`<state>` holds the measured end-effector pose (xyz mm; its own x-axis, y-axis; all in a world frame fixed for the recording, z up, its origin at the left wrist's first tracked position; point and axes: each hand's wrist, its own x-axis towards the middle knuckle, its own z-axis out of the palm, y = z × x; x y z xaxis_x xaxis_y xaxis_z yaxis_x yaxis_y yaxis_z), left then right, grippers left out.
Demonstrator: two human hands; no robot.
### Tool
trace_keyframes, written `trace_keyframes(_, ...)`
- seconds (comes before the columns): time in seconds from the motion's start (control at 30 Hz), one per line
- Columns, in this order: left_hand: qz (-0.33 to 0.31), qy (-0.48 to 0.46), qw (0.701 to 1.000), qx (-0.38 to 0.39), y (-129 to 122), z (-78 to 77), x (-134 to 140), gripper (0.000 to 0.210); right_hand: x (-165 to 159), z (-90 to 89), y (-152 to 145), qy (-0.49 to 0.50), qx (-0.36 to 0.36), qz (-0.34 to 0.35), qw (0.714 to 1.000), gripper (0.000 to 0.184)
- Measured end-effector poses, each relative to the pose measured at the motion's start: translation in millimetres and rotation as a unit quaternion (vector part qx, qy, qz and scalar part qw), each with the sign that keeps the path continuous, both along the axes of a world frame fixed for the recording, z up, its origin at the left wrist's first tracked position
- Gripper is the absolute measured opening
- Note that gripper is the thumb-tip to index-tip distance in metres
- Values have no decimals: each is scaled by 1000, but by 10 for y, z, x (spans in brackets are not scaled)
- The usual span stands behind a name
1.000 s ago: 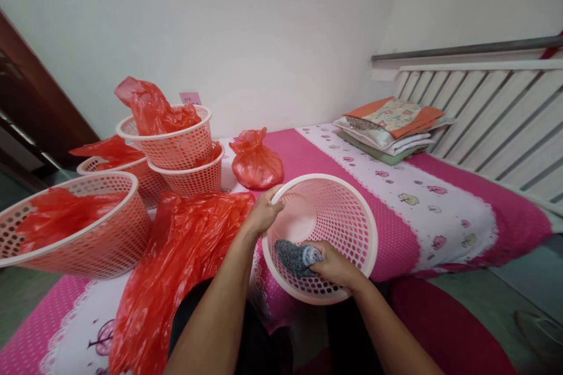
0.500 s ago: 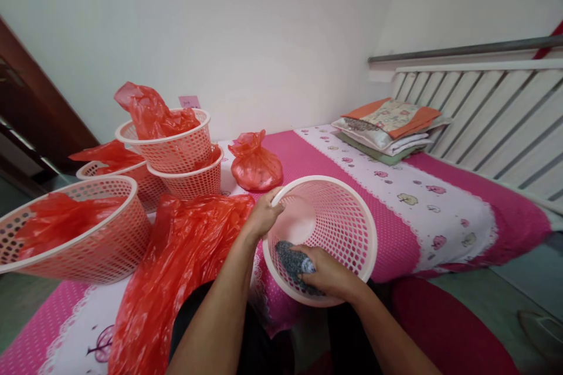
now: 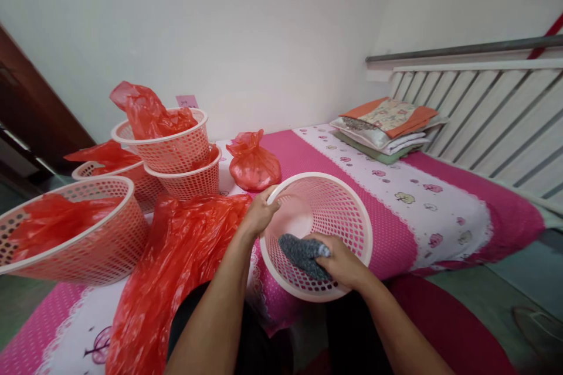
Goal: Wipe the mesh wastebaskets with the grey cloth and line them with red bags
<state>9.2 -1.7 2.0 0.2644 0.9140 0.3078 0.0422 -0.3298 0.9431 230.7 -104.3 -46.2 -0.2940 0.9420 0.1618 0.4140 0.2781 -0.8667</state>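
A pale pink plastic basket is tilted with its mouth toward me, over the front edge of the bed. My left hand is closed on its left rim. Inside the basket mouth, my right hand grips a dark grey fuzzy cloth with a small whitish patch beside the fingers. Part of the cloth is hidden by that hand. A large red plastic bag lies spread left of my left forearm. Behind the basket sits a tied red bag with something bundled inside.
Several pink baskets holding red plastic bags stand at the left, one stacked on another. Folded bedding lies at the far right of the bed, by a white slatted railing. A dark red round seat is at lower right.
My right hand has moved slightly up and right with the grey cloth, away from the basket's lower left wall. My left hand keeps its hold on the rim.
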Motion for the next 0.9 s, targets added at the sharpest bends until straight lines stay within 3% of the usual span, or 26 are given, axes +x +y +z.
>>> trace_keyframes(0.13, -10, -8, 1000, 3, -19, 14, 19, 52, 9, 40, 25, 84, -26, -58, 994, 51)
trace_keyframes(0.37, 22, 17, 999, 20, -18, 33, 1, 56, -405, 89, -146, 153, -80, 38, 984, 65)
trace_keyframes(0.47, 19, 15, 999, 22, -29, 54, -15, 56, -516, 82, -190, 190, -109, 43, 975, 85)
trace_keyframes(0.57, 21, 10, 1000, 16, -36, 63, -11, 57, -553, 57, -210, 213, -114, 37, 970, 87)
trace_keyframes(0.73, 29, 8, 999, 10, -29, 64, 9, 57, -615, 35, -255, 152, -65, 10, 986, 84)
trace_keyframes(0.9, 23, 10, 1000, 11, -25, 58, 10, 55, -598, 120, -282, 91, 14, 38, 995, 74)
